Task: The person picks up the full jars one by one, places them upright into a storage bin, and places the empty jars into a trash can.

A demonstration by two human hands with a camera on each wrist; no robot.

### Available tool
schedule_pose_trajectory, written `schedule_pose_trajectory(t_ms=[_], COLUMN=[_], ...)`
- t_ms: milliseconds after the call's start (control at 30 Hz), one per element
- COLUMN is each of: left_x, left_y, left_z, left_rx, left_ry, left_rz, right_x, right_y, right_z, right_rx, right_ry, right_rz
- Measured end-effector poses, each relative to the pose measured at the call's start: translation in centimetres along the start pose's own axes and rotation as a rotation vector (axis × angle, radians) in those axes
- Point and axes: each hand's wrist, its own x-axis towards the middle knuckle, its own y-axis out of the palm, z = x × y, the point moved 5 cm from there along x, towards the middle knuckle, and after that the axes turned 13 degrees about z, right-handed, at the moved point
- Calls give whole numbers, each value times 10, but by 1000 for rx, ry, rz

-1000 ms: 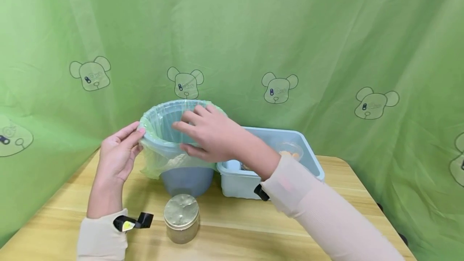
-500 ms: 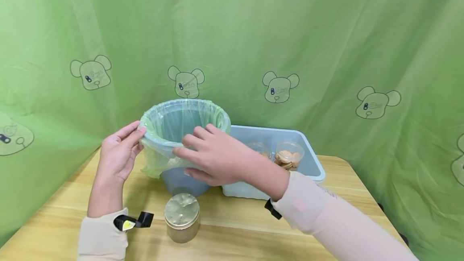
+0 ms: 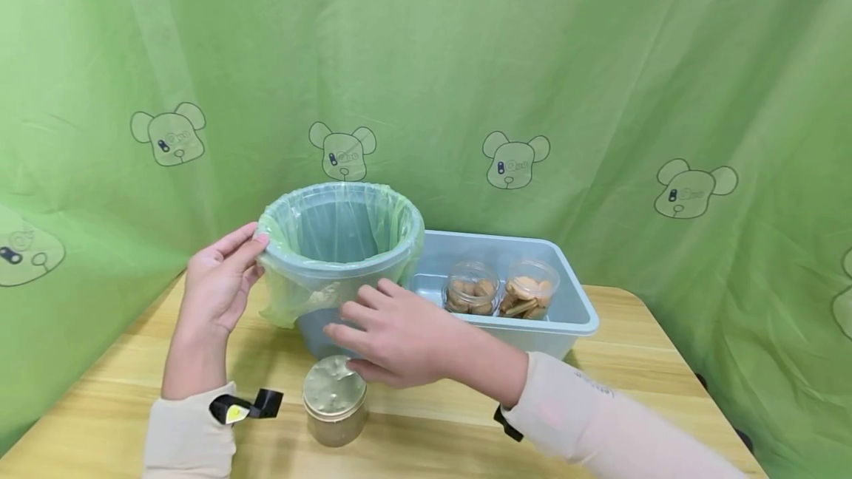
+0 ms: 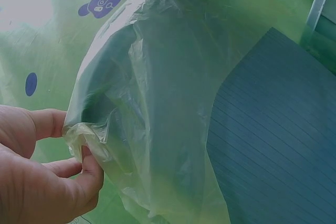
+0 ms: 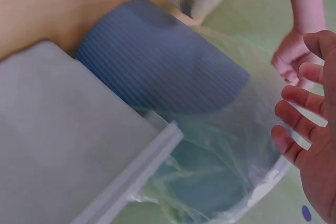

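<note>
A blue trash bin (image 3: 346, 333) with a ribbed lower wall stands on the table, lined with a thin green plastic bag (image 3: 293, 294) folded over its rim. At the rim's left side my left hand (image 3: 216, 283) pinches the bag between thumb and fingers; the left wrist view shows the bag (image 4: 157, 103) bunched at those fingertips. My right hand (image 3: 406, 335) holds nothing, its fingers spread and loosely bent, in front of the bin. Its thumb overlaps the silver lid of a round jar (image 3: 336, 420) in the head view. The right wrist view shows those fingers (image 5: 296, 119) apart.
To the bin's right is a light blue rectangular tub (image 3: 579, 327). Inside it stand a clear jar of brown round pieces (image 3: 472, 293) and a clear jar of biscuits (image 3: 529, 290). Behind the wooden table (image 3: 639, 390) hangs a green curtain (image 3: 426, 58) with bear heads.
My right hand has come down from the bin's opening, past the front rim, to beside the jar's lid. My left hand stays at the rim. Both jars in the tub now show.
</note>
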Motion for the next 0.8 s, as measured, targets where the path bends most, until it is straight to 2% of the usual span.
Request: schedule_pose_trajectory(t_ms=[233,533,800], left_x=[0,0,0], left_y=[-1,-1,-1], left_z=[1,0,1], left_rx=[1,11,-3], left_ry=[0,-2,0], left_rz=[-2,-4,0], right_x=[4,10,15], right_y=[25,46,62], right_z=[14,29,40], right_rx=[23,46,143], right_ry=[-11,-30,-34], right_rz=[55,109,141])
